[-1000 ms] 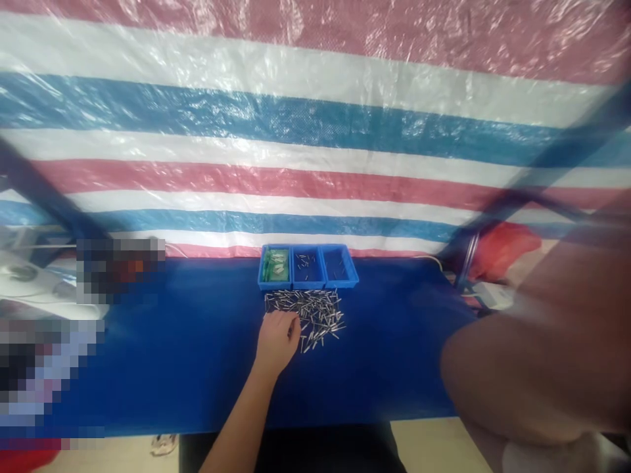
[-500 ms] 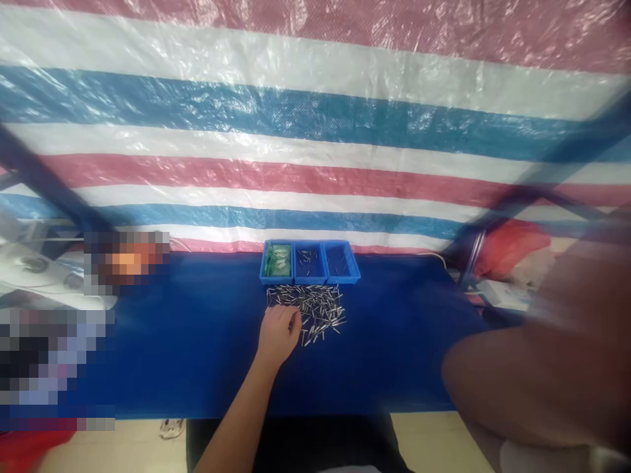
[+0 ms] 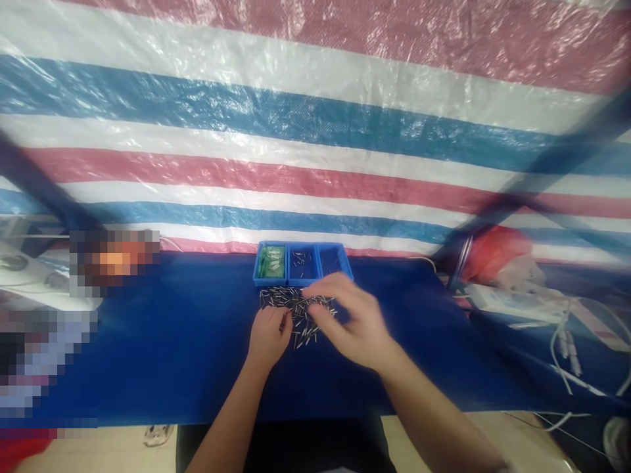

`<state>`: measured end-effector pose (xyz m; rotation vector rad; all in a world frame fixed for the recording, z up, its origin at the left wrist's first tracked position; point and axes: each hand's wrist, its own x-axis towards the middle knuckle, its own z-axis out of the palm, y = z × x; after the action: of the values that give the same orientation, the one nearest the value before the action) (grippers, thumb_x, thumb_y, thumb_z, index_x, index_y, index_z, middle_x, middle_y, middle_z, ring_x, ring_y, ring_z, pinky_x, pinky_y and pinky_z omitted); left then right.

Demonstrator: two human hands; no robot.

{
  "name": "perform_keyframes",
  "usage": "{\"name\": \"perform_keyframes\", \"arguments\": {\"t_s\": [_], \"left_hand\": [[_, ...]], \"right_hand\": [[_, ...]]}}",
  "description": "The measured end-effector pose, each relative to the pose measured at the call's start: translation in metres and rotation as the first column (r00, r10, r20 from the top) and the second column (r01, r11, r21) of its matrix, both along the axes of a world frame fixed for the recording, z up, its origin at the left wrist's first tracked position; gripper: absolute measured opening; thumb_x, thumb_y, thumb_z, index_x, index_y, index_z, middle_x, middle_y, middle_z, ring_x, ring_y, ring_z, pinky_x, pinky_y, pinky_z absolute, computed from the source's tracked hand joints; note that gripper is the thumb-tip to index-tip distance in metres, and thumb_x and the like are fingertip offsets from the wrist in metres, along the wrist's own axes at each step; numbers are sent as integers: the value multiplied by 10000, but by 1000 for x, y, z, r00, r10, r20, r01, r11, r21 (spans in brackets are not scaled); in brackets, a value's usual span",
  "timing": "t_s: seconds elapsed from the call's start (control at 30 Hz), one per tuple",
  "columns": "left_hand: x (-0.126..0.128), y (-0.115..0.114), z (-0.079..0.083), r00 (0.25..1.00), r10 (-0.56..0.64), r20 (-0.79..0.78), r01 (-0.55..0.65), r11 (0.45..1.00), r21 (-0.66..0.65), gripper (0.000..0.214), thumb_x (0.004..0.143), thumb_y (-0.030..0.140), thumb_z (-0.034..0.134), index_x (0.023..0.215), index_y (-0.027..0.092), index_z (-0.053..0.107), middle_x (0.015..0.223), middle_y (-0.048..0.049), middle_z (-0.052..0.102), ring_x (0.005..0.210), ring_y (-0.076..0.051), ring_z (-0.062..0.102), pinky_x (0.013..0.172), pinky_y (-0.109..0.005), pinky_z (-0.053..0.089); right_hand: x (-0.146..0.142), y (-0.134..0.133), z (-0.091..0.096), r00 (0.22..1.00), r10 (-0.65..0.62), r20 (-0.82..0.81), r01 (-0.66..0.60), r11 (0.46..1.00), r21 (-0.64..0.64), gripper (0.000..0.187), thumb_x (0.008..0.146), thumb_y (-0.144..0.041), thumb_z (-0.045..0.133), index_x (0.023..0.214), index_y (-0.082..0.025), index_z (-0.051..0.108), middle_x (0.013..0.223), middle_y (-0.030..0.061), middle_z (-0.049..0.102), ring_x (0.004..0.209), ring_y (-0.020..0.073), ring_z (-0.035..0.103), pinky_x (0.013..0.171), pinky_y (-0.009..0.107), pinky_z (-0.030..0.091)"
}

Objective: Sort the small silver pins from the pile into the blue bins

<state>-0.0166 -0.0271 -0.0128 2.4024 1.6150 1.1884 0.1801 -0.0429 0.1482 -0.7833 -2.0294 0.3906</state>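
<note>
Metal pins lie heaped on the bench before the blue trays, pointing every way. My left hand curls at the heap's left edge, and my right hand spreads loosely over its right. Whether either hand's fingers pinch a pin I cannot tell.

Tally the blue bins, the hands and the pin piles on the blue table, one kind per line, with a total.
blue bins: 3
hands: 2, the left hand and the right hand
pile of metal pins: 1, its pins too many to count
Total: 6
</note>
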Motion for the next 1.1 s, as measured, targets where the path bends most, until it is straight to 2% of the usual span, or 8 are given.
{"name": "perform_keyframes", "arguments": {"t_s": [0.1,0.17,0.27,0.4,0.47,0.63,0.8,1.1], "left_hand": [[0,0,0,1000,6,-14,-7,1000,-25,140,935,218,496,956,194,633,858,-58,685,821,-196,615,741,-353,439],[0,1,-1,999,17,-27,-17,1000,-14,136,929,216,502,945,195,635,863,-61,685,830,-197,611,741,-354,434],[0,2,-1,996,64,-57,-63,998,19,130,921,213,509,923,194,638,852,-71,679,836,-209,597,739,-362,425],[-1,2,-2,983,181,-37,-179,983,45,125,922,205,510,954,190,630,869,-78,679,873,-230,586,757,-371,419],[-2,3,-2,970,242,-11,-241,969,62,133,922,197,506,988,185,622,890,-83,681,899,-239,584,771,-374,419],[-2,4,-3,959,279,-38,-275,957,89,143,911,187,511,1005,181,618,901,-94,677,922,-254,577,778,-383,411],[0,5,-3,965,251,-83,-243,966,88,138,897,176,518,990,188,620,907,-93,673,924,-254,578,778,-383,410],[1,7,-2,975,181,-133,-173,983,69,145,896,184,511,976,199,631,887,-88,675,903,-249,586,772,-384,413]], "right_hand": [[-12,20,-55,989,-8,147,27,992,-125,180,957,-215,555,1038,-252,711,874,43,712,839,197,649,803,391,541],[-14,29,-87,970,24,244,20,985,-174,131,936,-212,587,956,-229,715,854,48,705,843,199,637,823,393,529],[-12,29,-112,948,100,301,-36,977,-211,116,904,-295,663,1001,-247,704,946,50,702,965,209,606,908,406,494],[-9,22,-118,932,124,340,-49,974,-219,465,785,-488,772,1188,-286,658,1131,72,679,1133,273,514,973,469,434],[-9,22,-124,918,138,372,-61,976,-211,512,750,-530,787,1189,-297,664,1178,68,666,1181,292,477,983,484,407],[-9,28,-147,891,142,432,-95,987,-129,190,849,-457,721,979,-323,757,1148,35,680,1197,281,460,963,476,353],[-10,34,-159,900,116,421,-83,992,-97,150,860,-452,707,912,-328,773,1113,32,691,1176,274,459,973,476,332],[-18,35,-158,918,60,392,-27,996,-88,121,952,-275,612,907,-245,721,970,38,721,1116,228,506,938,432,337]]}}
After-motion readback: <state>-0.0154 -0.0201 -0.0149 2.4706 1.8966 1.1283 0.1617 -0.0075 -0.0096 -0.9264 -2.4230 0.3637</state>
